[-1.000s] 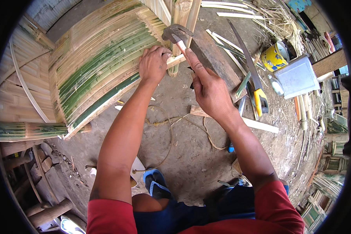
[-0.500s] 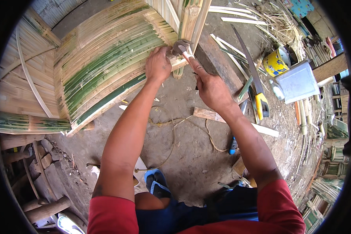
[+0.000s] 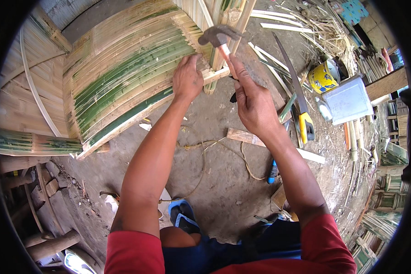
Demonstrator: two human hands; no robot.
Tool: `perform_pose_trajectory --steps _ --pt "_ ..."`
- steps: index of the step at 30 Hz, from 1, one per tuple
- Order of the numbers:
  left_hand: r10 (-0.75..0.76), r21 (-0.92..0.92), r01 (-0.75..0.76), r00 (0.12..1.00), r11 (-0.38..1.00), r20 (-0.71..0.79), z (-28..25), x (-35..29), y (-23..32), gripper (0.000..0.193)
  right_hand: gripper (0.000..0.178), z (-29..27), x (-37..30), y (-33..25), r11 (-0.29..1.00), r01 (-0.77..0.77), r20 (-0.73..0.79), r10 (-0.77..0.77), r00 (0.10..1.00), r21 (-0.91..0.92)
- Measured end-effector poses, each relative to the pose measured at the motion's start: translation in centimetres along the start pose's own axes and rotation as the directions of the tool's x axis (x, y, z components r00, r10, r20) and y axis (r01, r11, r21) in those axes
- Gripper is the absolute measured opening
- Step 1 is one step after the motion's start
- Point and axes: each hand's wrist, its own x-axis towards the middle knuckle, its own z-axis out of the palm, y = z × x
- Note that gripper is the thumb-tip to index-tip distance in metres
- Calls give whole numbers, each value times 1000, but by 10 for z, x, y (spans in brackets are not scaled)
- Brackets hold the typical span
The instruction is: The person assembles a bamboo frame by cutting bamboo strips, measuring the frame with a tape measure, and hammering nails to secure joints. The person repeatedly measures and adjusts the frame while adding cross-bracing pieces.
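Inside the right hand (image 3: 256,102), the hammer handle (image 3: 227,56) is mostly hidden

free: above rope (image 3: 204,169), between forearms (image 3: 154,150) | blocked: bamboo post (image 3: 232,16) behind hammer (image 3: 220,37); saw (image 3: 293,78) rightward

The hammer (image 3: 221,40) in the right hand (image 3: 255,102) has a dull, dark metal head. Left of the left hand (image 3: 188,77), bamboo slats (image 3: 128,80) look smooth and faintly glossy, roughly frayed in pale patches. Beyond the right hand's right side are a matt metal saw blade (image 3: 288,73), its smooth plastic handle (image 3: 307,127) and a translucent plastic box (image 3: 348,100).
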Motion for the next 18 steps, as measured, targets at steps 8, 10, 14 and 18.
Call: perform_pose_trajectory --steps 8,10,14,18 --pt "-51 -434 104 990 895 132 -39 -17 -15 47 66 3 11 -20 980 -87 136 113 984 -182" --pt "-57 -452 226 932 863 358 -81 -44 -29 38 65 -1 5 -31 995 -91 72 93 993 -42" --pt "-194 -34 366 567 930 801 -192 -166 -73 20 63 7 -25 -62 981 -100 104 83 991 167" --pt "-354 167 391 476 905 805 -218 -266 -88 19 62 45 -47 -87 963 -145 254 85 963 227"
